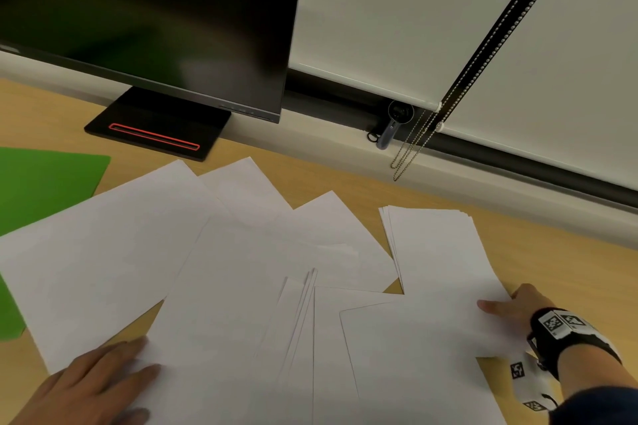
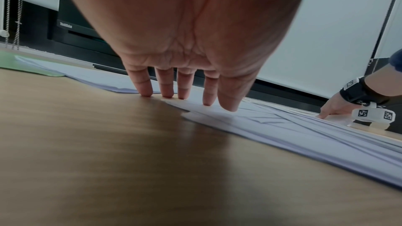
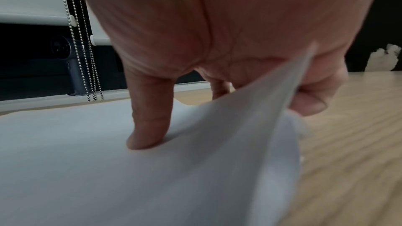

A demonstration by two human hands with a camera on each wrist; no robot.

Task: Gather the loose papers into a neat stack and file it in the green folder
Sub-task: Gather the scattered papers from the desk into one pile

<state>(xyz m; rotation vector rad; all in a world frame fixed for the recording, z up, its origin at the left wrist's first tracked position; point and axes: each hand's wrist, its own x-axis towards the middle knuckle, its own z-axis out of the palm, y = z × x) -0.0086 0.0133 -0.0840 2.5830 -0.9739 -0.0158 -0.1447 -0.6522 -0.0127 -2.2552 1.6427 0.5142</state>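
Observation:
Loose white papers [image 1: 241,286] lie fanned and overlapping across the wooden desk [image 1: 569,269]. A small, roughly squared stack [image 1: 438,252] sits at their right side. The green folder [image 1: 45,190] lies flat at the far left, partly under the leftmost sheet, and shows as a green sliver [image 2: 26,66] in the left wrist view. My left hand [image 1: 103,376] rests at the near left with straight fingers [image 2: 185,90] touching the sheets' edge. My right hand [image 1: 507,304] holds the right edge of the top sheets, its thumb [image 3: 150,126] pressing on top and its fingers [image 3: 311,102] curled under the lifted edge.
A dark monitor [image 1: 155,28] on a black base [image 1: 155,128] stands at the back left. Behind the desk runs a window sill with roller blinds, hanging bead chains [image 1: 414,145] and a small dark device [image 1: 393,124]. Bare wood shows right of the papers.

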